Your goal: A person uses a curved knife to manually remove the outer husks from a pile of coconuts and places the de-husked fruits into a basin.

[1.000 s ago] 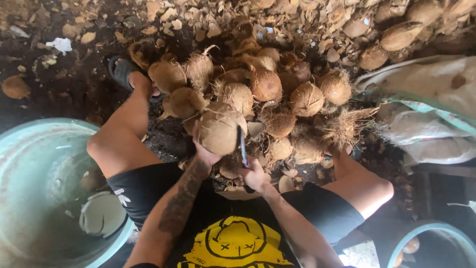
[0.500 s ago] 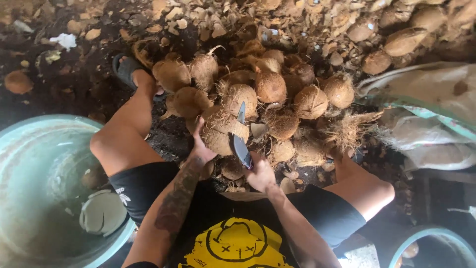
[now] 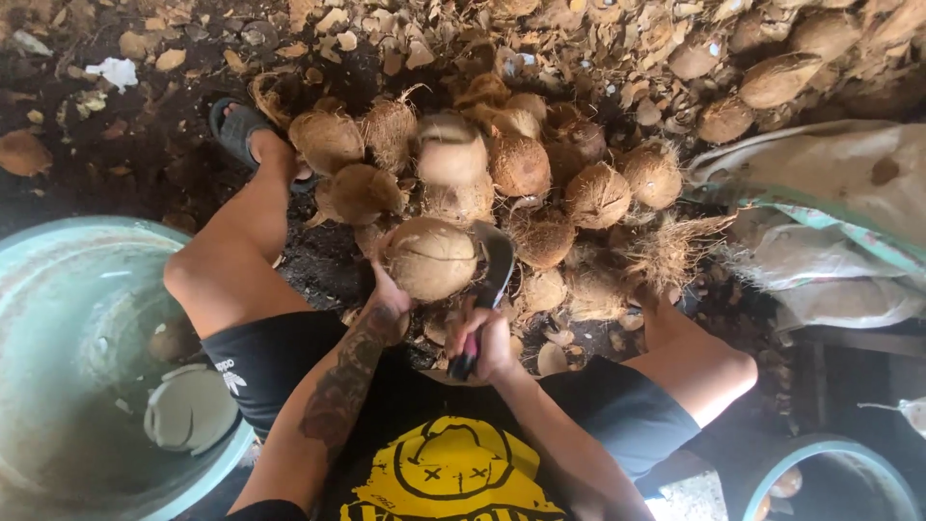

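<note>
The left hand (image 3: 389, 294) cups a round, husked coconut (image 3: 431, 258) from below, fingers curled against its pale, fibrous shell, holding it up just in front of the knees. The right hand (image 3: 485, 342) is wrapped tight around the handle of a knife (image 3: 494, 280) whose broad, curved grey blade lies against the coconut's right side. Just beyond is a pile of coconuts (image 3: 521, 164), brown and hairy with loose tufts of fibre, packed shell to shell with little room between them. The ground (image 3: 145, 164) is dark and damp, strewn with jagged shell chips (image 3: 617, 58). At the left knee stands a large, smooth pale-green tub (image 3: 58, 270) holding murky water. On the right lies a crumpled woven sack (image 3: 830, 212), close against the pile's edge.
</note>
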